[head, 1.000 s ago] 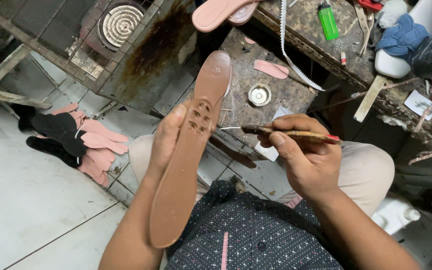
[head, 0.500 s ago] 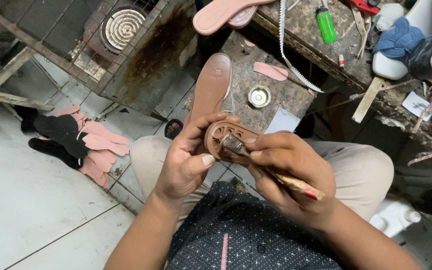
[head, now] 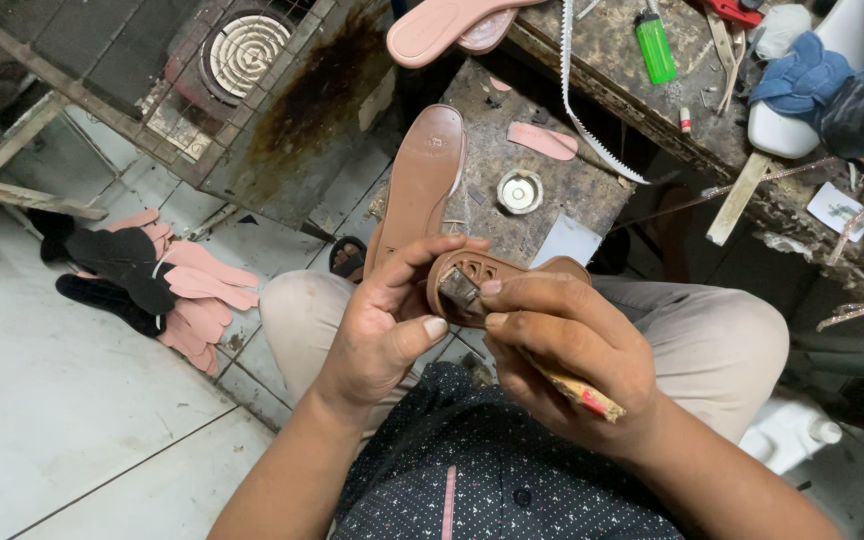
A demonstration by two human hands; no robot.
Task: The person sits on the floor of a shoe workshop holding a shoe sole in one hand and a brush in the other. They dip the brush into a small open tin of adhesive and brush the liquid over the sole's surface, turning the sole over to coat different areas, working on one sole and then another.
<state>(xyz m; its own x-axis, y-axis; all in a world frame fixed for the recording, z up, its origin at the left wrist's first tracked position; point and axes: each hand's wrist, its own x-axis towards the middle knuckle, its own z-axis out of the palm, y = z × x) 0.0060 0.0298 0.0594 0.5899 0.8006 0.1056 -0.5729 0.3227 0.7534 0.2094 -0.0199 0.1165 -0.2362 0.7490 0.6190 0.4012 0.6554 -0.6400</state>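
Observation:
My left hand [head: 387, 325] grips the heel end of a brown shoe sole [head: 472, 270], held above my lap with its ribbed underside turned up toward me. My right hand [head: 562, 350] holds a small brush by its wooden handle [head: 577, 392], and the brush tip [head: 459, 290] touches the recessed heel of the sole. A second brown sole [head: 422, 180] leans upright behind the held one, against the small stone block [head: 572, 190].
A small round tin [head: 519, 190], a pink insole piece [head: 542, 140] and a white card lie on the block. Pink and black insoles [head: 167, 280] are piled on the tiled floor at left. A rusty metal stove [head: 242, 80] stands behind; a cluttered bench holds a green lighter [head: 655, 45].
The sole, first held lengthwise with its underside facing me, was turned so the heel end is near. My right hand brought the brush from beside the sole onto its heel.

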